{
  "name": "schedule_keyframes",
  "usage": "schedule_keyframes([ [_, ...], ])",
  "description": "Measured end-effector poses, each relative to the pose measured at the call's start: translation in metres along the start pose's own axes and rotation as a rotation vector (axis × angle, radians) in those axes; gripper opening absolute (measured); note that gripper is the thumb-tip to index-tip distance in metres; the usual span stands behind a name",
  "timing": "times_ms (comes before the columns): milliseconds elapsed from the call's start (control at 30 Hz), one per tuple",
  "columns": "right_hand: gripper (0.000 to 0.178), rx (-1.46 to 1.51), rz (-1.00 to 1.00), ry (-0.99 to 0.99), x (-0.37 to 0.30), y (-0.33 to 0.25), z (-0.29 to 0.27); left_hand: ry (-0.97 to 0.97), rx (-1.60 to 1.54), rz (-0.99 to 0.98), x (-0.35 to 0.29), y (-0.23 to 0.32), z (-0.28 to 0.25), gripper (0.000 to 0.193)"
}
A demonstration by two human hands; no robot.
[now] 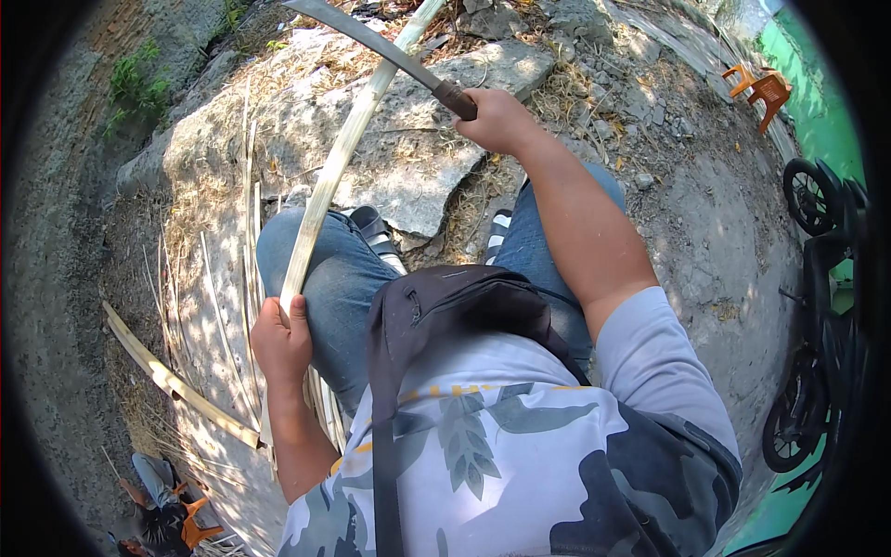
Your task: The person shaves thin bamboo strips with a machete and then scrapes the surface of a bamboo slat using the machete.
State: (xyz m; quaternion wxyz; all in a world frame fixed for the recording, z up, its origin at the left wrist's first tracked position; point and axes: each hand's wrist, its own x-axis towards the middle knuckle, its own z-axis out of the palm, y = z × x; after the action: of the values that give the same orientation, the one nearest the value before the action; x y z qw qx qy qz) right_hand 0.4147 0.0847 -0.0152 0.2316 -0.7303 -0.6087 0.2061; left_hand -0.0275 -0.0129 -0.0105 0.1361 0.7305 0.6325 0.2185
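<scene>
In the head view, the left hand (pixel 281 340) was closed around the lower end of a long bamboo strip (pixel 342 153), fingers wrapped fully about it beside the left knee. The strip's long axis ran from that grip up and away to the right, rising over the jeans-clad thigh toward the top of the picture. The right hand (pixel 501 121) was clenched on the dark handle of a curved machete (pixel 371 39), arm stretched out ahead. The blade reached up-left from the fist and crossed the strip near its far end, apparently touching it, though contact could not be told for sure. So the blade lay well beyond the left hand, along the strip's length; the right hand was nearer that crossing.

The strip looked pale green-yellow, flat, narrow and slightly bowed. More split slats (pixel 176 381) and thin slivers lay on the stony ground (pixel 408 176) to the left. A black sling bag (pixel 445 297) hung at the chest.
</scene>
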Motion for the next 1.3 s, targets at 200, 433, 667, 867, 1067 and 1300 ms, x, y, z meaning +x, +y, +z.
schedule_keyframes([
  [200, 0.033, -0.255, -0.261, -0.008, -0.017, -0.019, 0.008, -0.026, 0.094, -0.056, 0.000, 0.015, -0.009, 0.051],
  [433, 0.015, -0.376, -0.739, -0.075, -0.019, -0.052, 0.047, -0.006, 0.098, -0.021, -0.001, 0.006, -0.006, 0.052],
  [667, 0.027, -0.059, -0.181, 0.048, 0.009, 0.015, 0.006, -0.005, 0.086, 0.023, -0.001, -0.007, -0.003, 0.054],
  [867, 0.030, -0.174, -0.073, -0.044, -0.003, 0.007, 0.003, -0.063, 0.080, 0.002, 0.006, 0.008, -0.010, 0.052],
  [1067, 0.024, -0.360, -0.317, -0.203, -0.025, -0.041, 0.013, -0.045, 0.136, -0.015, 0.006, 0.002, -0.008, 0.052],
  [1300, 0.033, -0.159, -0.237, -0.152, -0.003, -0.003, -0.004, -0.017, 0.104, 0.011, 0.001, 0.001, -0.005, 0.053],
])
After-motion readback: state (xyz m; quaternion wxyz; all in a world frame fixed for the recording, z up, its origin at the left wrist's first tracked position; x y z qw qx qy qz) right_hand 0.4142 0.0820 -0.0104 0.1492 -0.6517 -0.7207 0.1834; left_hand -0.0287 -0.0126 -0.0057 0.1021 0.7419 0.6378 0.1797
